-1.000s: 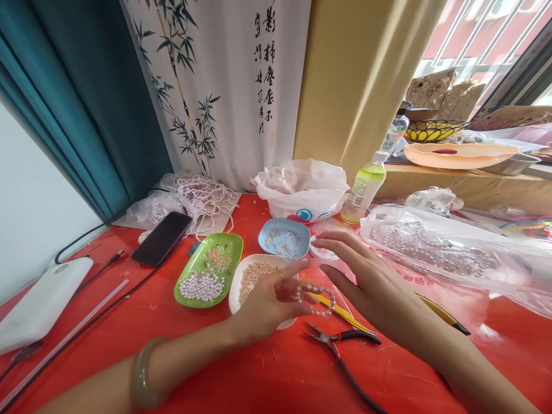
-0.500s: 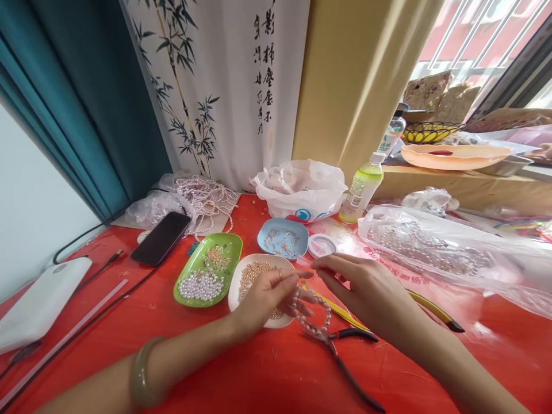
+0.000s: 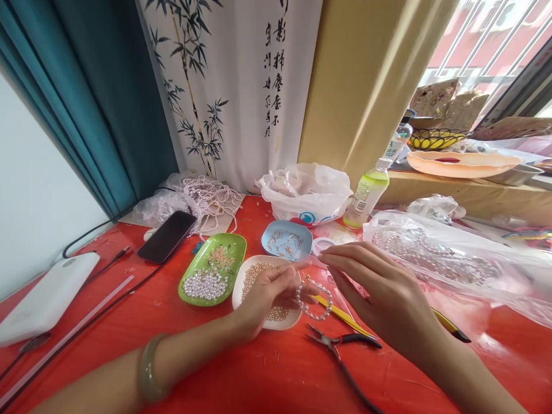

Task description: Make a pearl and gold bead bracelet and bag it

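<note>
A ring of pearly beads, the bracelet (image 3: 315, 315), hangs from the fingers of my left hand (image 3: 269, 293), which are pinched above the white tray (image 3: 236, 299) of small gold beads. My right hand (image 3: 379, 279) is just to the right, palm down, with its fingers stretched out and nothing seen in it. A thin clear strip near the fingertips is too faint to make out. Below the bracelet, the black-handled pliers (image 3: 334, 342) lie on the red table (image 3: 241, 374). Left of the white tray, a green tray (image 3: 238, 247) holds white pearls and gold pieces.
Behind the hands are a blue dish (image 3: 269, 227) with metal pins, a white plastic bag (image 3: 308, 192) and a drink bottle (image 3: 366, 198). Bagged beads (image 3: 431, 253) lie at right; a phone (image 3: 167, 237), power bank (image 3: 52, 293) and cables at left.
The bracelet has lifted slightly and now faces the camera more openly, apart from the pliers. My right hand's fingers have straightened. The whole view has shifted a little.
</note>
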Action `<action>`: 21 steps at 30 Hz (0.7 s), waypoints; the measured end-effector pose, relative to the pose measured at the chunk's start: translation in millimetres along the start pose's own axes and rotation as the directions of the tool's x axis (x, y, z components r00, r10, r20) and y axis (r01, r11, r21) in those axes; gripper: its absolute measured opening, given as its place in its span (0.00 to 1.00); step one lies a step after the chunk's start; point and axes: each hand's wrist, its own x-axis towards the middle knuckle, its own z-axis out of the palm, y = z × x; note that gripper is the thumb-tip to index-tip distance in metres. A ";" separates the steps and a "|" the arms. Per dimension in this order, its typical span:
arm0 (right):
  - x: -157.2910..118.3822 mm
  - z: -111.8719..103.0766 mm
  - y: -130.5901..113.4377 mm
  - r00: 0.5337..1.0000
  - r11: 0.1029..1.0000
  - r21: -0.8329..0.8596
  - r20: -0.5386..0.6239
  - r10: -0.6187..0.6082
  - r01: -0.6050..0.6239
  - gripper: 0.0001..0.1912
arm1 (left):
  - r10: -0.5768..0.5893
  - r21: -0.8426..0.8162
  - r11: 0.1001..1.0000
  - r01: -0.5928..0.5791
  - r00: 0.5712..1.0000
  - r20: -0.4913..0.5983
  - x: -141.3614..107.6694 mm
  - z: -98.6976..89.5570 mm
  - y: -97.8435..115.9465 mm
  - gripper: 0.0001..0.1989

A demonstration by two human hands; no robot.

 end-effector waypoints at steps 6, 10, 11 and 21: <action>-1.0 5.2 4.7 0.952 0.957 0.020 0.113 0.284 -0.288 0.11 | 0.056 0.013 0.998 -0.056 0.998 0.034 -0.6 -0.9 0.3 0.20; -0.9 1.9 3.9 0.935 0.935 0.130 0.178 0.306 -0.331 0.08 | 0.168 0.173 0.971 -0.164 0.986 -0.009 -1.8 -2.0 3.4 0.14; -0.9 1.2 3.5 0.932 0.934 0.134 0.197 0.303 -0.331 0.08 | 0.193 0.207 0.961 -0.184 0.981 -0.027 -1.8 -2.1 4.0 0.13; -2.8 11.3 -4.6 0.998 0.983 -0.186 -0.052 -0.020 0.010 0.06 | 0.121 0.173 0.980 -0.103 0.988 -0.095 -1.3 2.2 0.5 0.13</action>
